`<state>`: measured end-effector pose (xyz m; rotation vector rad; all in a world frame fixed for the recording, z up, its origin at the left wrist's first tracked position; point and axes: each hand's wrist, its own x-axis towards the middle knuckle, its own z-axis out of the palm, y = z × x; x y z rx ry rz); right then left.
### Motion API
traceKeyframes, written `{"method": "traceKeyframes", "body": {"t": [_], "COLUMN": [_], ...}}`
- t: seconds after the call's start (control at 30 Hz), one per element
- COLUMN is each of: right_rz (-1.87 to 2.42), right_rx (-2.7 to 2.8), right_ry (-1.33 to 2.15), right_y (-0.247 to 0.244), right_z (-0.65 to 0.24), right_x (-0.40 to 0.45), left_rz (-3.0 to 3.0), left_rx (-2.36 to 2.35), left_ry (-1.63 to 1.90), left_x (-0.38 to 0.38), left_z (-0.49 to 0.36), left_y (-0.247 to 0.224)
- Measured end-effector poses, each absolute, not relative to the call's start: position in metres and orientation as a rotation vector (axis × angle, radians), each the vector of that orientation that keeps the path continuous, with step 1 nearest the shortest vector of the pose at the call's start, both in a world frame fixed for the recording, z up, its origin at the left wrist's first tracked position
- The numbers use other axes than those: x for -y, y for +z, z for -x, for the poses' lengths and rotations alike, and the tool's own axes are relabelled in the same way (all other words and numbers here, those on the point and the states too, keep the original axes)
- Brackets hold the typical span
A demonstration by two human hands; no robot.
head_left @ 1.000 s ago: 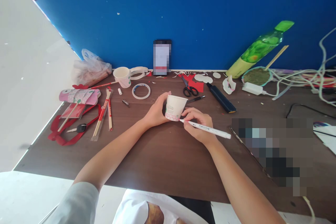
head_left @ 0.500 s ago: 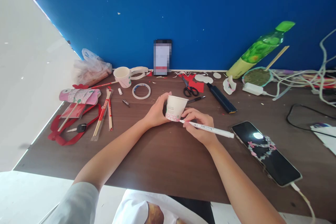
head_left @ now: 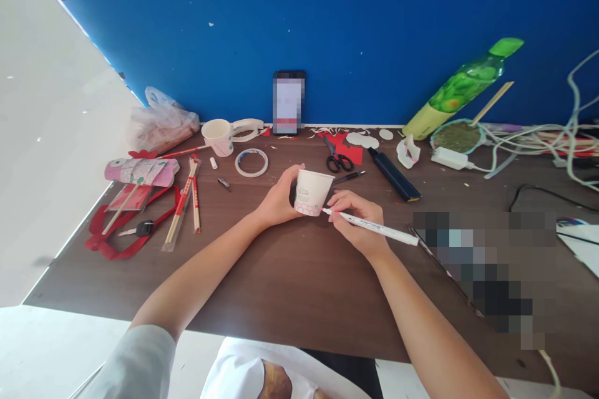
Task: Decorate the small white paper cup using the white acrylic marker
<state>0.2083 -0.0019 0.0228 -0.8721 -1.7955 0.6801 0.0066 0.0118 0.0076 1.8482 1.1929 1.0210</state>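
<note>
A white paper cup (head_left: 312, 190) with pink scallops drawn along its lower edge is gripped at its left side by my left hand (head_left: 282, 197). It is slightly tilted, and the fingers behind it are hidden. My right hand (head_left: 358, 221) pinches a white marker pen (head_left: 381, 229), whose tip is at the cup's lower right side. Whether the tip touches the cup I cannot tell. Just behind the cup lie black-handled scissors (head_left: 339, 162) and a dark pen (head_left: 350, 177). A small white marker cap (head_left: 214, 163) rests to the left.
Another paper cup (head_left: 218, 136) and a tape roll (head_left: 251, 163) stand left of centre. Wrapped chopsticks (head_left: 182, 202), a key (head_left: 138, 229) and red ribbon (head_left: 100, 240) lie left. A dark blue box cutter-like object (head_left: 395, 176), a green bottle (head_left: 461, 90) and cables (head_left: 528, 140) are right.
The marker's tip has shifted slightly up and right along the cup, with my right hand moving a little. My left hand keeps the cup nearly still.
</note>
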Motion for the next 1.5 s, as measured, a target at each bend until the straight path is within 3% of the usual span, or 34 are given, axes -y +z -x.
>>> {"method": "traceKeyframes", "body": {"t": [1.5], "right_rz": [0.962], "right_rx": [1.844], "right_ry": [0.627], "right_y": [0.0184], "right_z": [-0.2111], "right_x": [-0.0026], "left_rz": [-1.865], "left_rx": [-1.184], "left_ry": [1.03], "left_x": [-0.0123], "left_z": [-0.0063], "left_y": [0.0054]}}
